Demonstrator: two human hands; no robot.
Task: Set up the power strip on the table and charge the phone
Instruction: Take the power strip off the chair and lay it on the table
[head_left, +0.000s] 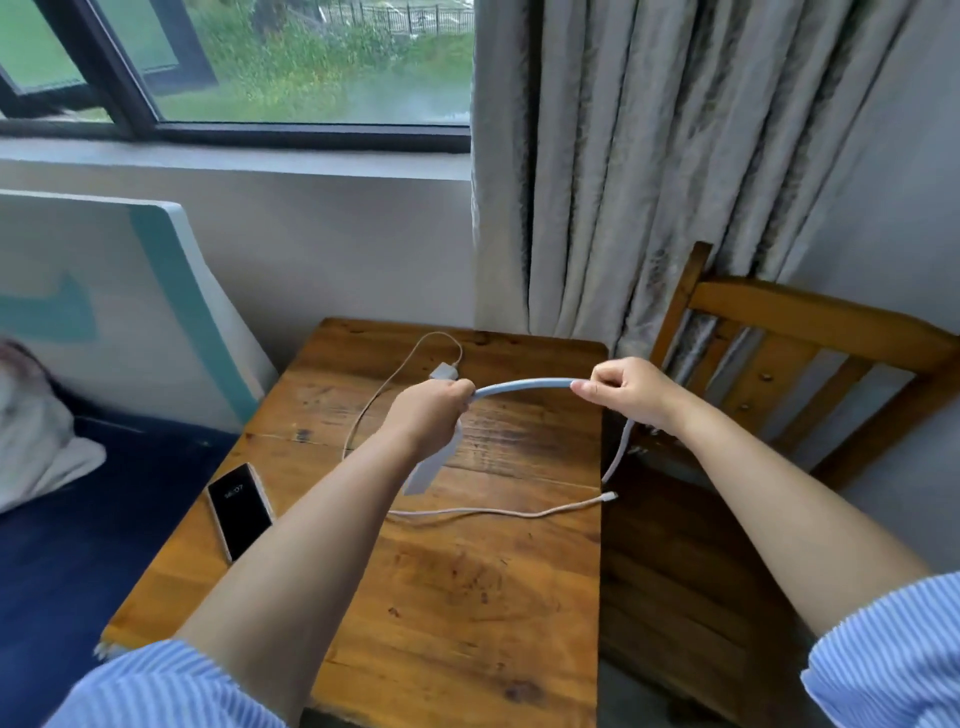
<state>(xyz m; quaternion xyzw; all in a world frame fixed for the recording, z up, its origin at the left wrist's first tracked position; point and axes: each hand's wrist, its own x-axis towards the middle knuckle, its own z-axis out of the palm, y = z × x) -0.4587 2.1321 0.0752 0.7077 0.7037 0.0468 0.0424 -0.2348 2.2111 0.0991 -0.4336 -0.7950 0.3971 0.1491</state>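
Note:
Over a small wooden table, both hands hold the power strip's thick pale-blue cord. My left hand grips one end, and the pale-blue strip body hangs down under it. My right hand pinches the cord farther along, and from there it curves down past the table's right edge. A white charger block lies behind my left hand, its thin white cable looping across the table to a free plug near the right edge. The phone lies screen-up, lit, at the left edge.
A wooden chair stands close against the table's right side. Grey curtains hang behind it, beside a window. A dark blue bed with a white pillow and a white-and-teal board lies to the left.

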